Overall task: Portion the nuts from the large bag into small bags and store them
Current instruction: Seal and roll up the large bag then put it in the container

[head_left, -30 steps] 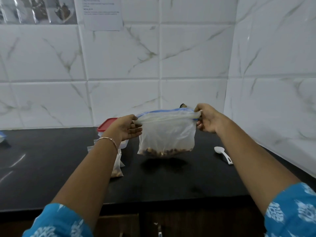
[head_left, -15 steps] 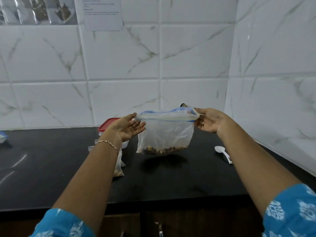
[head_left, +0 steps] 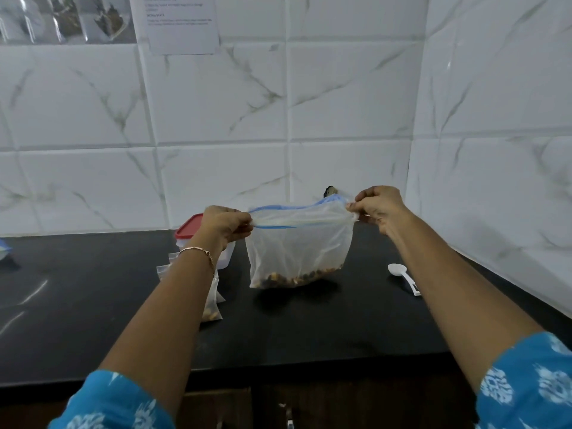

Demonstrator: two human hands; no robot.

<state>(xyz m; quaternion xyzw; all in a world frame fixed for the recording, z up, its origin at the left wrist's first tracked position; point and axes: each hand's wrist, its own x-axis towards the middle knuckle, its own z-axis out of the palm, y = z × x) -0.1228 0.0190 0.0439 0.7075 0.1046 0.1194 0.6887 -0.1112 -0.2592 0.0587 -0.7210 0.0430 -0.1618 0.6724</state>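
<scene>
Large bag [head_left: 298, 252] between pinching fingers [head_left: 240, 226]

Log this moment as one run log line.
large clear blue-zip plastic bag: held taut, brown nuts at bottom | left hand: pinches left top corner | right hand: pinches right top corner

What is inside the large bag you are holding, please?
A thin layer of brown nuts lies along the bottom of the large bag; the rest looks empty. The cloudy plastic hides what kinds they are.

Black counter [head_left: 93, 305] — spoon [head_left: 402, 275], tub [head_left: 188, 231], small bags [head_left: 213, 309]
</scene>
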